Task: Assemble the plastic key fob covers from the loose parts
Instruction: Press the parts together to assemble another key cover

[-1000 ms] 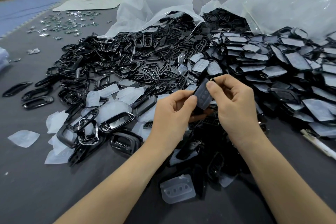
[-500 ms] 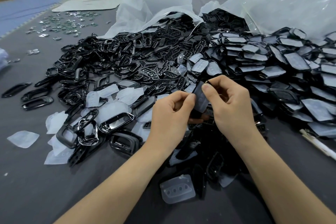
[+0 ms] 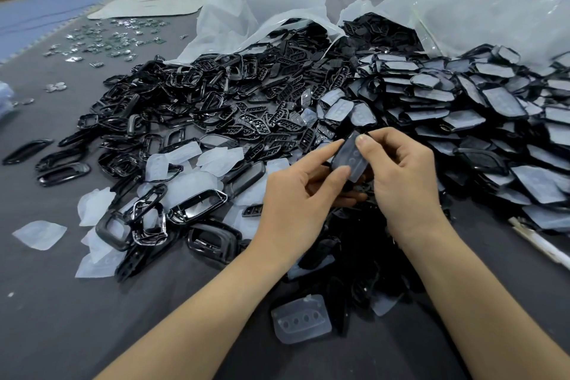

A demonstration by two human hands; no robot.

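Note:
Both hands hold one key fob cover (image 3: 351, 157) above the middle of the table, a dark shell with a translucent film on its face. My left hand (image 3: 296, 194) pinches its lower left edge between thumb and forefinger. My right hand (image 3: 404, 176) pinches the film's upper edge with thumb and forefinger, and the film's lower corner stands off the shell. Black frames (image 3: 197, 207) and button plates (image 3: 259, 123) lie heaped to the left. Film-covered shells (image 3: 499, 102) are stacked on the right.
Peeled translucent films (image 3: 40, 234) lie scattered at the left, and one with holes (image 3: 300, 319) lies between my forearms. Two plastic bags (image 3: 265, 15) spill parts at the back. Small shiny pieces (image 3: 114, 40) dot the far left of the grey table (image 3: 46, 318).
My right thumb and forefinger have shifted to the film's upper edge and the film has lifted off the shell's lower corner. The left hand's grip has slid lower on the shell.

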